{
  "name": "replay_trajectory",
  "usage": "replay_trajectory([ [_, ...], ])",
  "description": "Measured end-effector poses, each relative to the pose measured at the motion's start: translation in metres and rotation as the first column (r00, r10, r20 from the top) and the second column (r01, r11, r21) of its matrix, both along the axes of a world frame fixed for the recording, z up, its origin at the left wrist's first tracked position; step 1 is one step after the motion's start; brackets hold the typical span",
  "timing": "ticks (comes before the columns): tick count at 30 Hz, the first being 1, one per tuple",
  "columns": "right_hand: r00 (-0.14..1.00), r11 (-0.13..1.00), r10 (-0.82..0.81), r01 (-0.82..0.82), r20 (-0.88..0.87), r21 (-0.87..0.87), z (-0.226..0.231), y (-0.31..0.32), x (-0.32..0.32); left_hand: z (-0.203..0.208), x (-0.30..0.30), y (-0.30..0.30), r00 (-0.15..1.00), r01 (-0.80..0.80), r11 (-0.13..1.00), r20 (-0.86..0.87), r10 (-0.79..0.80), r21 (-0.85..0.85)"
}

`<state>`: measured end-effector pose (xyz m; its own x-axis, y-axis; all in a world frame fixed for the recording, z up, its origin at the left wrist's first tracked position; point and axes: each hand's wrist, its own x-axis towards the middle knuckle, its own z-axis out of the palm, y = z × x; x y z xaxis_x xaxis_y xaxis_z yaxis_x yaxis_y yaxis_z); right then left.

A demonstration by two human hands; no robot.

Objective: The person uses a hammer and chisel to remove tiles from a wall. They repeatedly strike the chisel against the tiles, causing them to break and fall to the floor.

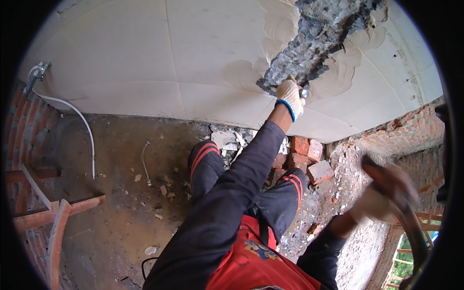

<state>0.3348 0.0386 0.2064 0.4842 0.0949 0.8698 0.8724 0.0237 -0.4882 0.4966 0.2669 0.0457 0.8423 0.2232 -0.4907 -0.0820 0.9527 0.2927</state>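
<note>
My left hand (pixel 290 99), in a cream knit glove with a blue cuff, is closed round a metal chisel (pixel 303 93) and held against the wall. The chisel's round end shows beside the thumb; its tip is hidden. Just beyond it runs a rough, chipped-out grey strip (pixel 309 48) with jagged edges in the pale wall (pixel 212 58). Out to the right, my raised right hand (pixel 386 195), also gloved and smeared by motion, grips a hammer (pixel 413 232). Its long dark handle looks bent and blurred, and its head is hard to make out near the picture's rim.
Broken bricks (pixel 320 172) and white tile shards (pixel 224 139) lie at the wall's foot by my knees. A white hose (pixel 87 123) hangs from a tap (pixel 39 71) at left. Wooden boards (pixel 58 212) stand lower left. A shorter hose (pixel 144 162) lies on the wet floor.
</note>
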Motion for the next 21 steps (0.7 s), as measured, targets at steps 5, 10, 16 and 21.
replay_trajectory([
  [5,0.624,0.818,-0.365,-0.139,-0.691,-0.558,-0.147,0.048,0.018,-0.008,0.004,-0.004,0.95,0.108,0.976,0.309,-0.046,-0.188],
  [10,0.606,0.882,-0.303,-0.112,-0.735,-0.457,-0.085,-0.001,-0.001,0.006,-0.009,-0.004,0.998,-0.029,1.0,0.06,0.028,0.01],
  [16,0.915,0.971,-0.08,0.161,-0.395,0.178,0.038,-0.034,-0.04,0.028,-0.023,0.012,1.0,0.019,0.996,-0.008,-0.02,-0.088],
  [21,0.959,0.837,0.163,-0.258,0.23,0.483,0.09,-0.023,-0.026,0.03,-0.017,0.012,0.973,-0.154,0.983,0.159,0.168,-0.097],
])
